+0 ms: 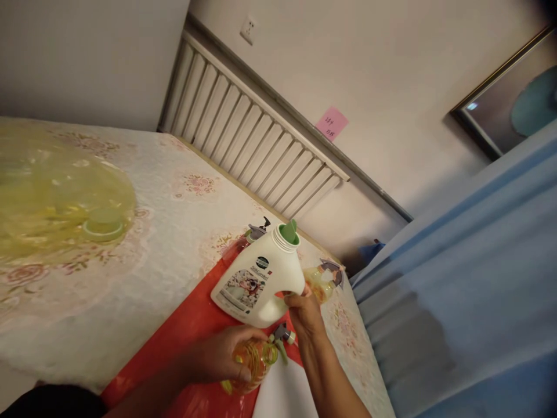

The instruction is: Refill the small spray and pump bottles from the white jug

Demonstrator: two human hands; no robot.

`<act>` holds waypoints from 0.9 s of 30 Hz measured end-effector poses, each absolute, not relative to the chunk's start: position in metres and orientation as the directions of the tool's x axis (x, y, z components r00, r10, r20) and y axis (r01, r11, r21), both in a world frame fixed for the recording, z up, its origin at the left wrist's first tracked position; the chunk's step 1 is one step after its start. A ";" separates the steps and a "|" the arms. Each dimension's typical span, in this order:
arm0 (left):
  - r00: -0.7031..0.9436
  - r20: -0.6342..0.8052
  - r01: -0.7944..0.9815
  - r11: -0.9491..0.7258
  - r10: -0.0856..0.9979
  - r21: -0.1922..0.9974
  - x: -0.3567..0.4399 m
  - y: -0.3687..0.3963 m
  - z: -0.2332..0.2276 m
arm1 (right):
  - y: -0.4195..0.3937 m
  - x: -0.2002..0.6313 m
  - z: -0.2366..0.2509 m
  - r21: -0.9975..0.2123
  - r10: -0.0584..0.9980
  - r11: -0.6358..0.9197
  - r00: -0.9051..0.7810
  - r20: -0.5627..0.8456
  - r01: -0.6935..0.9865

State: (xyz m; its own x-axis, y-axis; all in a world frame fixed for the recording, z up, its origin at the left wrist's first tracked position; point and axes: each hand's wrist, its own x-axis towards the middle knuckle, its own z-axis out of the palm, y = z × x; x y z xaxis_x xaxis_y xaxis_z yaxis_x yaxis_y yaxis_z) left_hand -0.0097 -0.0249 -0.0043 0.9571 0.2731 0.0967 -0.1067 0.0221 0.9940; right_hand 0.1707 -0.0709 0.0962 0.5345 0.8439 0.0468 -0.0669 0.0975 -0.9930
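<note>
My right hand [306, 313] is closed round the handle of a white detergent jug [274, 278] with a green pour spout and no cap on. The jug leans a little above the red mat [174, 337]. Lower down, my left hand [224, 353] grips a clear yellowish bottle [255, 359], its open neck facing right. Just past that neck, a grey spray head [284, 333] shows between my hands. Part of a pump bottle [257, 230] sticks out behind the jug. To the right of the jug is a spray bottle [322, 281], partly hidden by my right hand.
A floral cloth [174, 232] covers the table. On the left lies a yellow plastic bag with a green-rimmed lid [103, 225] showing through it. A white sheet [285, 392] is near the front. Beyond stand a radiator [243, 128] and, rightward, a blue curtain [456, 278].
</note>
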 end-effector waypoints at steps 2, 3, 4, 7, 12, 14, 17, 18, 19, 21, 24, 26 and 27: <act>0.954 0.035 -0.054 0.056 0.297 0.997 -0.013 -0.027 0.001 | -0.069 0.164 0.090 -0.991 0.856 0.095 0.516 0.031 -0.097; 0.948 0.019 -0.037 0.051 0.318 0.998 -0.014 -0.028 0.003 | -0.069 0.161 0.087 -0.990 0.860 0.094 0.510 0.025 -0.110; 0.940 0.018 -0.031 0.033 0.341 0.999 -0.015 -0.030 0.004 | -0.069 0.159 0.085 -0.988 0.863 0.093 0.505 0.019 -0.121; 0.915 0.061 -0.044 -0.050 0.399 0.998 -0.014 -0.037 0.000 | -0.072 0.153 0.076 -0.984 0.871 0.093 0.492 0.007 -0.151; 0.867 0.141 -0.048 -0.201 0.479 0.978 -0.010 -0.055 -0.006 | -0.079 0.148 0.064 -0.981 0.892 0.073 0.452 -0.018 -0.182; 0.859 0.174 -0.049 -0.262 0.481 0.964 -0.010 -0.063 -0.004 | -0.081 0.147 0.060 -0.981 0.899 0.070 0.437 -0.017 -0.182; 0.852 0.266 -0.104 -0.351 0.451 0.930 -0.012 -0.075 -0.002 | -0.085 0.146 0.055 -0.982 0.907 0.077 0.421 -0.004 -0.175; 0.846 0.293 -0.120 -0.377 0.445 0.918 -0.013 -0.078 -0.003 | -0.085 0.147 0.054 -0.982 0.909 0.081 0.417 0.002 -0.171; 0.836 0.314 -0.126 -0.400 0.449 0.908 -0.013 -0.081 -0.004 | -0.086 0.146 0.052 -0.982 0.910 0.085 0.414 0.009 -0.166; 0.813 0.337 -0.113 -0.439 0.475 0.891 -0.012 -0.085 -0.009 | -0.087 0.146 0.049 -0.983 0.911 0.097 0.411 0.025 -0.154; 0.780 0.333 -0.062 -0.464 0.530 0.884 -0.007 -0.089 -0.017 | -0.088 0.145 0.044 -0.985 0.909 0.115 0.413 0.053 -0.127; 0.763 0.321 -0.033 -0.461 0.561 0.887 -0.004 -0.091 -0.020 | -0.089 0.146 0.042 -0.988 0.911 0.119 0.408 0.069 -0.099; 0.757 0.314 -0.023 -0.458 0.573 0.889 -0.003 -0.092 -0.020 | -0.090 0.148 0.042 -0.990 0.913 0.118 0.400 0.076 -0.081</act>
State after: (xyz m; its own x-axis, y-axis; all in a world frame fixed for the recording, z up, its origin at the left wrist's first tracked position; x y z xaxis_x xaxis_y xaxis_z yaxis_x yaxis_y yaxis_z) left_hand -0.0034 -0.0918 -0.0204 0.7565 0.5734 0.3145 -0.0227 -0.4575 0.8889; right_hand 0.1480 -0.0898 0.0421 0.4005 0.9132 0.0756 -0.0812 0.1176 -0.9897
